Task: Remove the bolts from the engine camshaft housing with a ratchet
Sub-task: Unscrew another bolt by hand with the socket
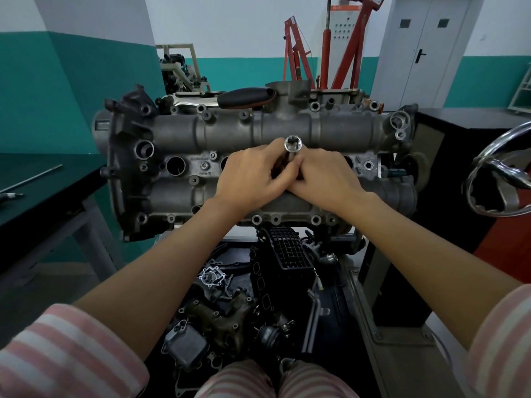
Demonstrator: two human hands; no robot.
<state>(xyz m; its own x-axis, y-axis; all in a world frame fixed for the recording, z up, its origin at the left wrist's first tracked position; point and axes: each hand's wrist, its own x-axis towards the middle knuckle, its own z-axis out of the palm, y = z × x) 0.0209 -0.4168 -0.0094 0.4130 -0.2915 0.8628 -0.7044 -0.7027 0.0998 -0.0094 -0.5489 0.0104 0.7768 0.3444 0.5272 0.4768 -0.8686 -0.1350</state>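
Camshaft housing (258,133): heavy rigid cast metal, fixed on stand, won't shift. Both hands meet at housing centre; left hand (250,176) and right hand (324,176) pinch chrome socket extension (292,145), smooth, likely slippery. Ratchet (244,96), grippy handle, rests on housing's far edge.

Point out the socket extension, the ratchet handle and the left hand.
socket extension (292,144): head view, shiny square-drive end.
ratchet handle (247,96): head view, black grip, lying on housing.
left hand (253,175): head view, back of hand.
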